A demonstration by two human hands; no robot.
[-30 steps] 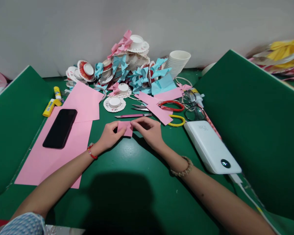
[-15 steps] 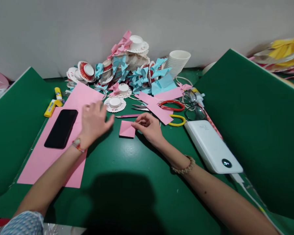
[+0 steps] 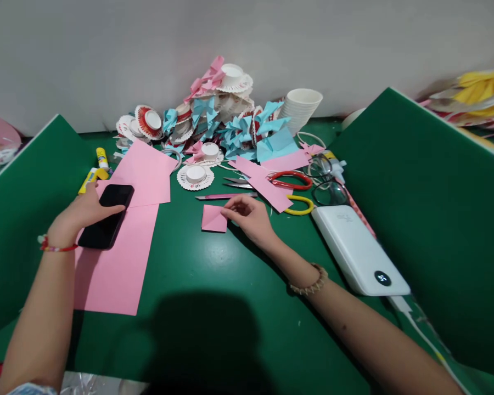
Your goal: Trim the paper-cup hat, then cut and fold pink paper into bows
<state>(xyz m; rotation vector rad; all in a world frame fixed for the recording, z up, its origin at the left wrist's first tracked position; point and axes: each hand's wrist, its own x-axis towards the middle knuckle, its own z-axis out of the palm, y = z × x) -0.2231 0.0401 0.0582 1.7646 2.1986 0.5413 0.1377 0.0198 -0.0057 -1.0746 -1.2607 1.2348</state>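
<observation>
My right hand point(image 3: 251, 219) pinches the right edge of a small folded pink paper square point(image 3: 214, 219), which lies on the green table. My left hand point(image 3: 84, 211) is over at the left, its thumb stretched out above a black phone point(image 3: 111, 219). The fingertips of that hand reach the lower end of a yellow glue stick point(image 3: 87, 181); whether they touch it I cannot tell. Beneath the phone lie pink paper sheets point(image 3: 123, 280). A pink craft knife point(image 3: 226, 196) rests just beyond the folded square.
Red-handled scissors point(image 3: 290, 179) and a yellow-handled pair point(image 3: 300, 205) lie partly under pink strips. A white power bank point(image 3: 360, 249) and glasses point(image 3: 329, 192) are at the right. Paper crafts point(image 3: 230, 120) and stacked cups point(image 3: 302, 109) stand behind. Green panels point(image 3: 428, 208) flank the table.
My left hand has moved left, from over the pink sheets to the phone and glue stick. My right hand keeps its pinch on the folded square.
</observation>
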